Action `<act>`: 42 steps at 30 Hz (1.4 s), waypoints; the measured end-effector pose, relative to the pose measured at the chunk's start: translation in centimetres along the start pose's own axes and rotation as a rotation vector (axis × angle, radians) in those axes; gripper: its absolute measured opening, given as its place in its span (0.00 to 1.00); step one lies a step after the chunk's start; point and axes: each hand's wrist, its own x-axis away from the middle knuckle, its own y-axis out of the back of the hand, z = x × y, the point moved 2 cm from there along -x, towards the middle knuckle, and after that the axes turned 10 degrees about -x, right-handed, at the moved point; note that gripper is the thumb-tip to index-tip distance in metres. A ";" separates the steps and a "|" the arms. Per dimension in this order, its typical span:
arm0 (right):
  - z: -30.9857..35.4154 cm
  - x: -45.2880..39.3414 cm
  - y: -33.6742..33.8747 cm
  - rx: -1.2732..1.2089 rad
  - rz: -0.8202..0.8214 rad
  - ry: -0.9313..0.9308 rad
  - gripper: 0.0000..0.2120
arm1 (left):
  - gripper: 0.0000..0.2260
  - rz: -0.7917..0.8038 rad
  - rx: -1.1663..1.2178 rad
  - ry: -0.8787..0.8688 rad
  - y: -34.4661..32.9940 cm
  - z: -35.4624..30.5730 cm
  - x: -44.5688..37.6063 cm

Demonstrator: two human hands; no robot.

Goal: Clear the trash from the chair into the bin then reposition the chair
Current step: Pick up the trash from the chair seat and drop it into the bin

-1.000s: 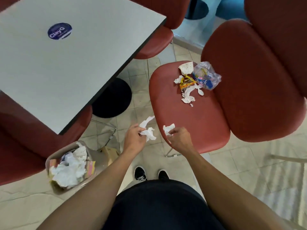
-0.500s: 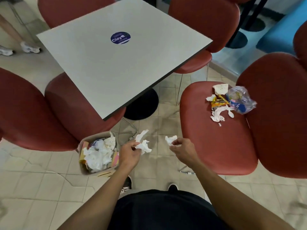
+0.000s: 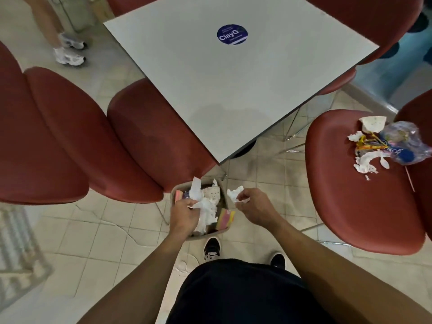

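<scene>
My left hand (image 3: 183,215) grips crumpled white tissue (image 3: 196,191) directly over the small beige bin (image 3: 175,192) on the floor, which holds paper and coloured scraps. Just right of the bin's rim, my right hand (image 3: 253,206) pinches a smaller tissue scrap (image 3: 234,193). The red chair (image 3: 357,206) stands at the right; on its seat lie torn tissue (image 3: 364,163), a yellow wrapper (image 3: 369,142), a paper piece (image 3: 374,122) and a clear plastic bag with blue print (image 3: 404,143).
A grey square table (image 3: 233,90) with a round blue sticker (image 3: 232,35) stands ahead, with red chairs (image 3: 70,141) at the left and more behind it. Another person's legs and white shoes (image 3: 69,57) are at the top left. My black shoes (image 3: 211,249) stand on the tiled floor.
Both hands have carried their tissue leftward from the chair's front edge to the bin. My view has turned left, so the littered chair sits at the right edge.
</scene>
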 end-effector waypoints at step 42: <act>-8.0 3.1 10.6 -0.053 -0.047 -0.071 0.17 | 0.08 0.068 -0.069 -0.212 -8.9 -13.9 4.3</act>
